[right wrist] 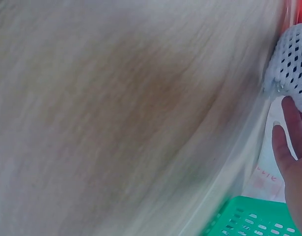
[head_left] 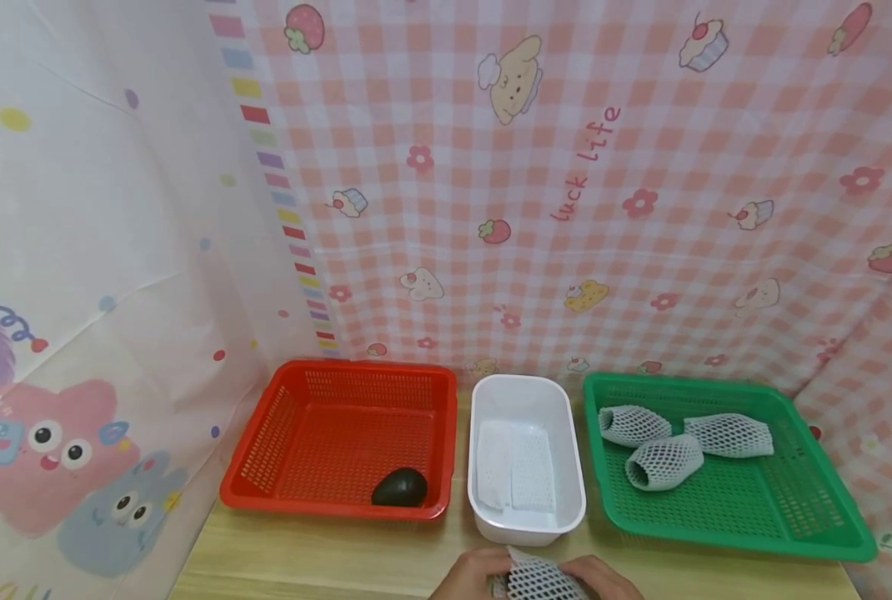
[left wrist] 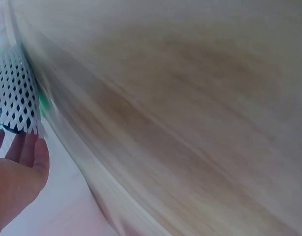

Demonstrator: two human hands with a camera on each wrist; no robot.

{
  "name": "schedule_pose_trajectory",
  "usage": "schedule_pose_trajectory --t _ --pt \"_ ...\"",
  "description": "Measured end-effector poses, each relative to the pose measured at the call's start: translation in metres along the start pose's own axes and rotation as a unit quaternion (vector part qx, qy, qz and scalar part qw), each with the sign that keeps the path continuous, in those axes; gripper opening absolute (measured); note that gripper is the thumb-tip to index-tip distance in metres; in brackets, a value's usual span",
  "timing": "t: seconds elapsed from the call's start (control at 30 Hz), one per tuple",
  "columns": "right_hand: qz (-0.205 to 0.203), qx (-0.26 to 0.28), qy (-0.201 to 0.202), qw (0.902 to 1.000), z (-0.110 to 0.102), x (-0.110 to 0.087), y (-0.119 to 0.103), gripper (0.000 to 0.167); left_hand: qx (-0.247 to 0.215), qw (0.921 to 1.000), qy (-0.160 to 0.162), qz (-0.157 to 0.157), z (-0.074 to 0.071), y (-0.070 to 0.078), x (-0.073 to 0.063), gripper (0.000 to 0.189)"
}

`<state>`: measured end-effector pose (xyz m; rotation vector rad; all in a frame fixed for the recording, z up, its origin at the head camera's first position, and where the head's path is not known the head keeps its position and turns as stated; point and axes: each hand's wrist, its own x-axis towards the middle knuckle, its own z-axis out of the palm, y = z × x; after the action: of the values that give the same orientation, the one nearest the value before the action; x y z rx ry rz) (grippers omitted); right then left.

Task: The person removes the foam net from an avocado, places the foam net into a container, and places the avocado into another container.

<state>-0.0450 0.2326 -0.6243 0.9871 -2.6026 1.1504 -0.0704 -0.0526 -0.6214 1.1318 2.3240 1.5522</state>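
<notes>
A white foam net sleeve point(head_left: 539, 580) is held between both hands at the bottom edge of the head view. Dark colour shows through its mesh, and a dark rounded edge point(left wrist: 13, 129) peeks out of its open end in the left wrist view. My left hand point(head_left: 470, 575) pinches that end with its fingertips. At the other end, my right hand point(head_left: 602, 577) holds the net, with fingers point(right wrist: 294, 118) against it in the right wrist view. Parts of both hands are cut off by the frame. Just beyond them stands a white plastic basket point(head_left: 479, 508).
A red basket point(head_left: 341, 508) at the left holds one dark avocado point(head_left: 401, 487). At the right, a green basket point(head_left: 724, 542) contains several net-wrapped items point(head_left: 665, 462). All stand on a wooden table point(head_left: 296, 554), with a pink checked cloth point(head_left: 446, 208) behind.
</notes>
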Motion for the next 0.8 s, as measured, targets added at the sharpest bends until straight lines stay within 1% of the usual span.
schedule_pose_trajectory --t 0.13,0.2,0.33,0.5,0.6,0.7,0.8 --pt "-0.008 0.018 -0.008 0.9998 -0.002 0.000 0.002 0.047 0.016 0.9998 -0.002 0.012 0.004 -0.002 0.003 0.042" --pt "-0.010 0.021 -0.009 0.9997 -0.003 0.000 0.001 0.045 0.033 0.9993 -0.002 0.018 0.005 -0.004 0.003 0.042" --pt "0.009 0.022 -0.019 0.9995 -0.004 0.001 -0.002 0.041 0.043 0.9989 -0.004 0.020 0.007 -0.005 0.005 0.042" --pt "0.021 0.024 -0.040 0.9987 -0.008 0.002 -0.004 0.036 0.037 0.9992 -0.010 0.000 0.008 -0.003 0.007 0.043" --pt "0.021 0.027 -0.048 0.9982 -0.009 0.001 -0.003 0.035 0.050 0.9985 -0.013 -0.015 0.010 -0.001 0.008 0.045" --pt "0.018 0.031 -0.046 0.9983 -0.008 0.000 -0.002 0.035 0.053 0.9980 -0.012 -0.031 0.012 0.001 0.009 0.046" --pt "0.007 0.033 -0.033 0.9989 -0.005 0.000 -0.002 0.032 0.054 0.9974 -0.014 -0.045 0.014 0.002 0.010 0.049"
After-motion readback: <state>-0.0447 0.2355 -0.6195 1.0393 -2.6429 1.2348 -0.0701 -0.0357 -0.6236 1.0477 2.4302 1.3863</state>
